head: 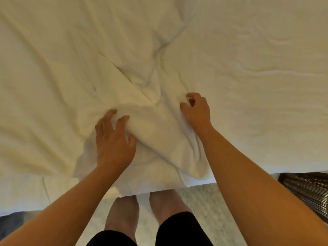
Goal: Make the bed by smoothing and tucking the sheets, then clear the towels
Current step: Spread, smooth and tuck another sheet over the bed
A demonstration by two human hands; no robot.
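Observation:
A white bed sheet covers the whole bed, wrinkled toward the middle. A bunched fold of white cloth lies at the near edge and hangs over the side of the bed. My left hand grips the left side of this fold, fingers curled over its top and thumb underneath. My right hand pinches the cloth on the fold's right side, fingertips curled into it. Whether the fold is a towel or part of the sheet cannot be told.
I stand at the bed's near edge, my bare feet on a light carpet. A dark striped object sits on the floor at the right. A dark patch shows at the lower left.

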